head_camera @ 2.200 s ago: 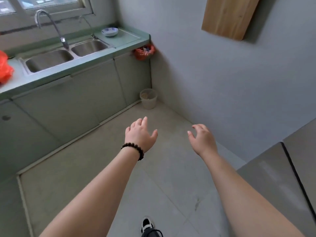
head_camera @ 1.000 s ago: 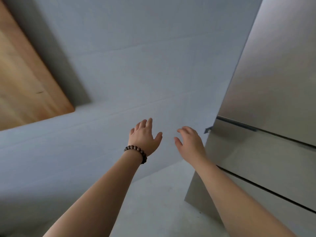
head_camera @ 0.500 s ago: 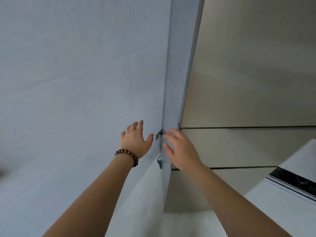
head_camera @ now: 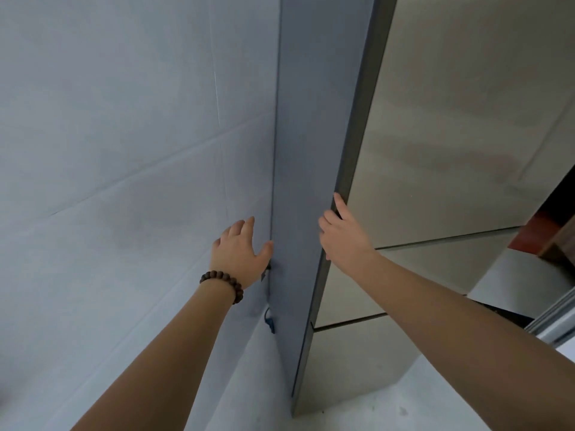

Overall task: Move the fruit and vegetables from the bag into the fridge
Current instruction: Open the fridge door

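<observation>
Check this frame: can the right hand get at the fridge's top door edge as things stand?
Probably yes. The right hand is already at the left edge of the upper fridge door, fingertips on the dark side strip, with nothing between them; the left hand hovers clear beside the wall.

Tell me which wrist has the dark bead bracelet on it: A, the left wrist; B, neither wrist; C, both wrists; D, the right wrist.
A: the bead bracelet circles the wrist just below the left hand, near the wall, while the wrist of the right hand, whose fingers are at the front edge of the fridge, is bare.
</observation>
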